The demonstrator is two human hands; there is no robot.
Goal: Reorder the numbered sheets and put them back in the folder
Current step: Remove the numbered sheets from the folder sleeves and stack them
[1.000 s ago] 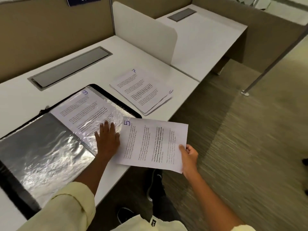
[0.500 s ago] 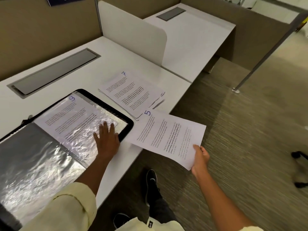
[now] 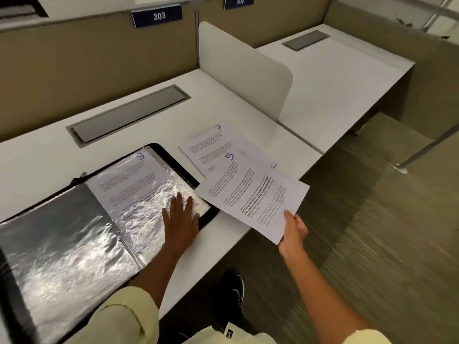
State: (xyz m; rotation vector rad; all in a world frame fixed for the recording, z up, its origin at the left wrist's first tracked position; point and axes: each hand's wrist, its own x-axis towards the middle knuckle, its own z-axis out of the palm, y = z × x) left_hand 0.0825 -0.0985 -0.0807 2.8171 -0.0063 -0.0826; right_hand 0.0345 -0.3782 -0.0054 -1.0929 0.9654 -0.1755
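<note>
A black folder (image 3: 173,155) with clear plastic sleeves lies open on the white desk. Its right-hand sleeve holds the sheet marked 9 (image 3: 129,180). My left hand (image 3: 182,218) presses flat on that sleeve's lower right corner, fingers straight. My right hand (image 3: 293,232) pinches the near corner of the sheet marked 5 (image 3: 250,194) and holds it above the desk edge. The sheet marked 5 partly covers a small stack topped by the sheet marked 7 (image 3: 208,142), which lies right of the folder.
A grey cable hatch (image 3: 129,115) is set into the desk (image 3: 49,155) behind the folder. A white divider panel (image 3: 246,68) stands at the desk's right end, with a second desk (image 3: 342,78) beyond it. Carpeted floor (image 3: 387,232) lies to the right.
My right hand has carried the sheet marked 5 from the desk's front edge back and right, until it overlaps the stack topped by 7. My left hand has stayed on the sleeve.
</note>
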